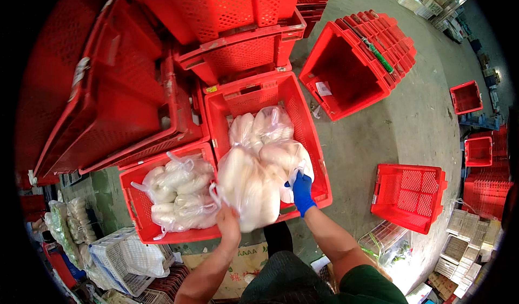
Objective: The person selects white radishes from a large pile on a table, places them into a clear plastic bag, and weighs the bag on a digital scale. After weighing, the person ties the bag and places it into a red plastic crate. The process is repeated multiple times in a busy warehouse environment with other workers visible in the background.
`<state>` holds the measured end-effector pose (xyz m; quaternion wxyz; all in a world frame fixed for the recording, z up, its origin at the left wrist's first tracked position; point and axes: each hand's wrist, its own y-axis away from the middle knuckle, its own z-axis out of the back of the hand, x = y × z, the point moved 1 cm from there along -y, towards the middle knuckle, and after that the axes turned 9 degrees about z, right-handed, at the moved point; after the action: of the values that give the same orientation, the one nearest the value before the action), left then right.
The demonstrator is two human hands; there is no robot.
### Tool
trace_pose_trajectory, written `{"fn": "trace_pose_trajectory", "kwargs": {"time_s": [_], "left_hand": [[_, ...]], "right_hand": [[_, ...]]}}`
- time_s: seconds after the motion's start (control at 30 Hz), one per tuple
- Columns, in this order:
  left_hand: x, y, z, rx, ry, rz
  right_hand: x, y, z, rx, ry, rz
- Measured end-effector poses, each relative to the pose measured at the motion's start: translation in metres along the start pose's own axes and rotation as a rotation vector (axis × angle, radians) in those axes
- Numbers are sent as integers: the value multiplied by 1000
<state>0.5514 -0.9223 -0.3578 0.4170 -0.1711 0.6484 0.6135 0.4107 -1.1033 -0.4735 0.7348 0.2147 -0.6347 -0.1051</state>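
Note:
A clear plastic bag of long white vegetables (247,186), perhaps radishes, hangs over the near part of a red plastic crate (310,129). My bare left hand (228,223) is closed at the bag's left side, by its handle. My right hand (302,188), in a blue glove, grips the plastic of a bag at the crate's near right corner; which bag it belongs to is hard to tell. Farther back in the same crate lie more filled bags (273,123). To the left, a second red crate (140,223) holds several knotted bags (182,178) of the same white produce.
Tall stacks of red crates (243,52) rise behind and at the left. Tipped nested crates (344,69) lie at the back right on the concrete floor. A single red crate (409,194) stands to the right, white crates (117,259) at the lower left.

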Motion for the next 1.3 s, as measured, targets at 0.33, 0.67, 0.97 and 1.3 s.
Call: {"fn": "trace_pose_trajectory", "kwargs": {"time_s": [0.33, 0.67, 0.97, 1.3], "left_hand": [[157, -187, -91, -96, -263, 95], [139, -105, -13, 420, -833, 78], [121, 113, 281, -186, -272, 120], [301, 368, 546, -980, 702, 189]], "right_hand": [[-169, -115, 24, 406, 435, 19], [-129, -76, 21, 318, 442, 403], [-21, 45, -105, 953, 421, 20], [-1, 608, -299, 2097, 439, 542]]}}
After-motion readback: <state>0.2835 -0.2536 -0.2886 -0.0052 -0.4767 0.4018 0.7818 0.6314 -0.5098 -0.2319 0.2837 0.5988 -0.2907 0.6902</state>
